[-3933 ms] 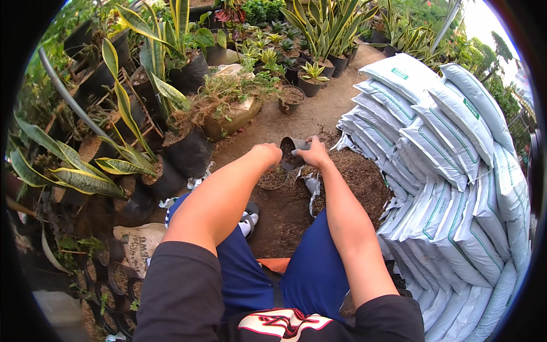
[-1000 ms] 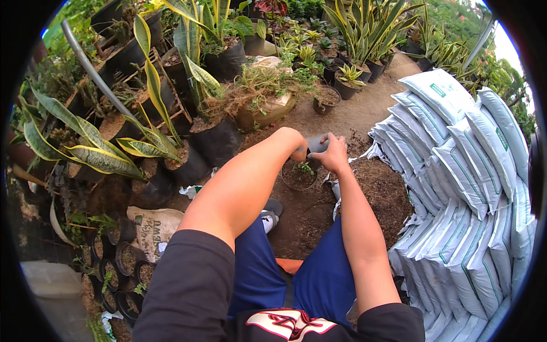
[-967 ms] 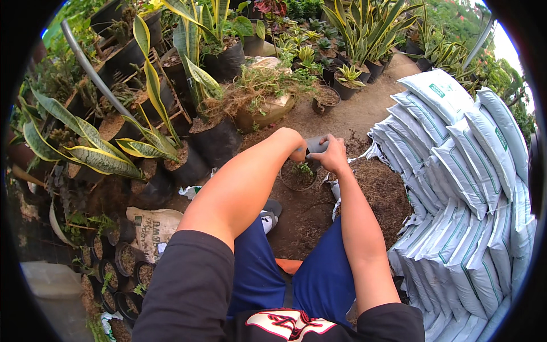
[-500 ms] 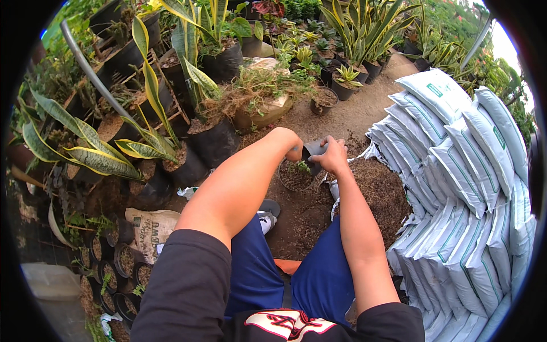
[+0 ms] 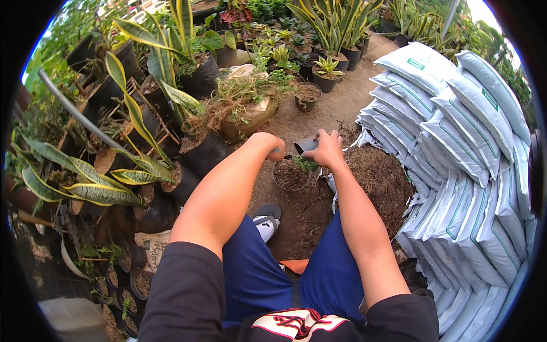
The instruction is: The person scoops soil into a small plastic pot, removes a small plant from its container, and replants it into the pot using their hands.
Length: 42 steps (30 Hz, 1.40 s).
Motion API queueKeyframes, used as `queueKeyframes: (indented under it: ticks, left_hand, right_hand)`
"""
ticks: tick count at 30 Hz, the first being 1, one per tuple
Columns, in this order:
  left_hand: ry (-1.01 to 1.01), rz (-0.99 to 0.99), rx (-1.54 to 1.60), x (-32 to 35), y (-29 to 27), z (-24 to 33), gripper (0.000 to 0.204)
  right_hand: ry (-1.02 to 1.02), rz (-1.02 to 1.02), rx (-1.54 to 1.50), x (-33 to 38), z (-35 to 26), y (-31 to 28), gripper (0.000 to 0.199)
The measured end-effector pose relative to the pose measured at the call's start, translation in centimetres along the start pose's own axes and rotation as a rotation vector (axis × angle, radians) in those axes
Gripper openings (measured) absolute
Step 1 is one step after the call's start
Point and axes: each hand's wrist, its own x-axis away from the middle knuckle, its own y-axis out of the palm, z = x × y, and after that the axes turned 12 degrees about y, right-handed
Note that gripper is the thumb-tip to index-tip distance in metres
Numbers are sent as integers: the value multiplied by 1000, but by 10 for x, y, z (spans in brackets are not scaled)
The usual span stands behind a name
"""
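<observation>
My right hand (image 5: 329, 149) is wrapped round a small black plant pot (image 5: 307, 145), which is tipped on its side. Just below it, a small green leafy plant (image 5: 306, 163) shows at the rim of a larger round pot (image 5: 290, 174) that holds dark soil. Whether the plant is rooted there or hangs from the hand is unclear. To the left of the small pot, my left hand (image 5: 276, 149) is curled closed, apart from it and above the larger pot's left edge. What its fingers hold, if anything, is hidden.
A mound of brown potting soil (image 5: 376, 179) lies to the right, beside tall stacks of white sacks (image 5: 456, 154). Potted snake plants (image 5: 91, 165) crowd the left. A soil-filled black pot (image 5: 307, 97) stands ahead on the path. Several small pots (image 5: 126, 299) sit at lower left.
My left hand has drawn away to the left from the small pot. The right hand still holds that pot, now tipped more sideways. The whole view has shifted slightly.
</observation>
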Motion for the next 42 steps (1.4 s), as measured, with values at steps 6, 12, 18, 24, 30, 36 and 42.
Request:
queueKeyframes:
  ticks: [6, 12, 18, 24, 30, 36, 42]
  left_hand:
    - [66, 56, -12, -12, 11, 12, 24]
    - [5, -126, -316, -10, 92, 27, 45]
    - [10, -270, -327, 0, 130, 69, 104]
    - [-4, -441, -325, -40, 154, 29, 89]
    - [-7, -631, -252, -81, 148, 6, 104]
    - [-80, -726, -486, -123, 202, -22, 102]
    - [-49, -553, -571, -80, 164, 10, 100]
  right_hand:
    - [26, 64, -59, -5, 10, 2, 66]
    - [54, 21, -86, -3, 13, -12, 64]
    - [-2, -23, -60, 5, 29, -25, 65]
    - [-77, -4, -81, 17, 29, -39, 65]
    - [-81, -1, -115, 12, 37, -48, 66]
    - [-90, 6, -127, 12, 29, -45, 64]
    - [-55, 13, -114, 7, 40, -40, 64]
